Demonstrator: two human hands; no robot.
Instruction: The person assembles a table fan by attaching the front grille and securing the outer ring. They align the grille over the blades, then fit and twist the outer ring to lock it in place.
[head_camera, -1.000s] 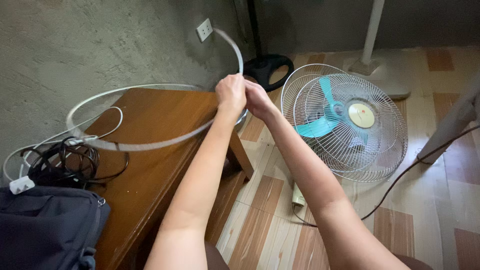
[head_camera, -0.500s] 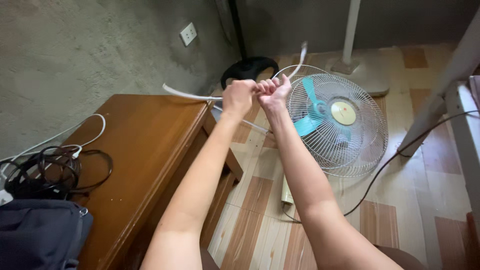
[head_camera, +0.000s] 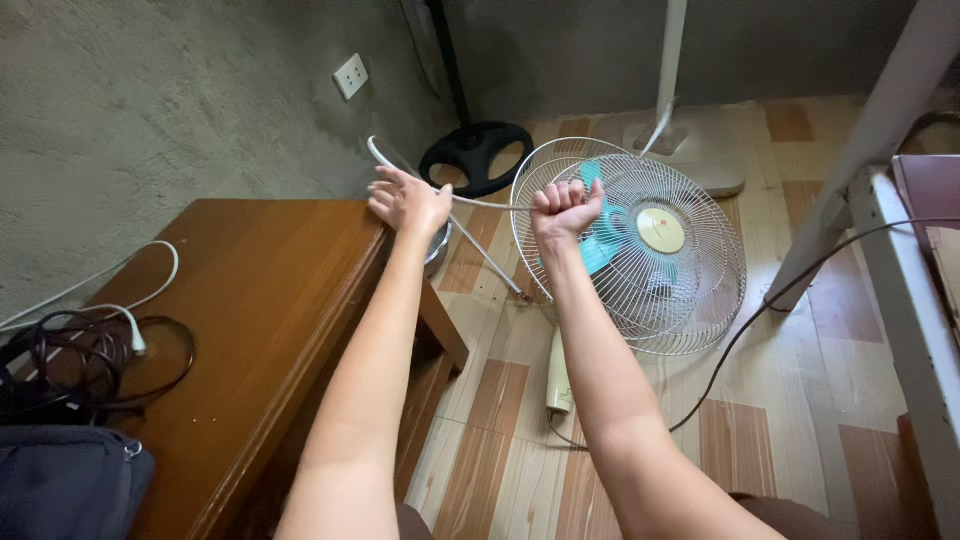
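My right hand (head_camera: 565, 210) is a fist closed on a thin white plastic ring band (head_camera: 490, 205), held over a wire fan grille (head_camera: 700, 290) that lies on the floor with teal blades (head_camera: 600, 250) inside it. The band runs left to my left hand (head_camera: 405, 200), which has its fingers spread and lies on the band above the corner of a brown wooden table (head_camera: 270, 290). Past my left fingers the band curls up and back. Another stretch of it rises behind the grille toward the white fan stand (head_camera: 665, 70).
Tangled black and white cables (head_camera: 90, 350) and a dark bag (head_camera: 60, 480) lie at the table's left end. A black round base (head_camera: 475, 150) and a wall socket (head_camera: 350, 75) are by the grey wall. A white frame (head_camera: 880, 110) and black cord (head_camera: 740, 340) are at right.
The big ring loop that was over the table has collapsed. My hands, held together before, have moved apart: the left opened and went toward the table corner, the right stayed clenched over the grille.
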